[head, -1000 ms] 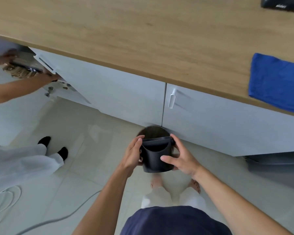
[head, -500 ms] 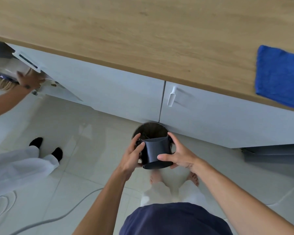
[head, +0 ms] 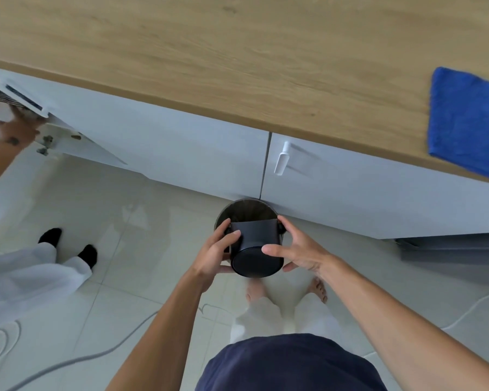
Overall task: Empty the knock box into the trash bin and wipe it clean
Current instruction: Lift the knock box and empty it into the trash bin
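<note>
Knock box (head: 255,251) tipped over trash bin (head: 247,208), clasped between both hands' fingers (head: 232,238).

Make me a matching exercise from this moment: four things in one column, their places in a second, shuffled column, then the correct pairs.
Things:
1. knock box
2. trash bin
3. blue cloth
4. white handle

Places:
A. lying on the wooden countertop
B. on the floor against the cabinets
C. tipped between the left hand and right hand
D. on a cabinet door

Pairs: 1-C, 2-B, 3-A, 4-D
</note>
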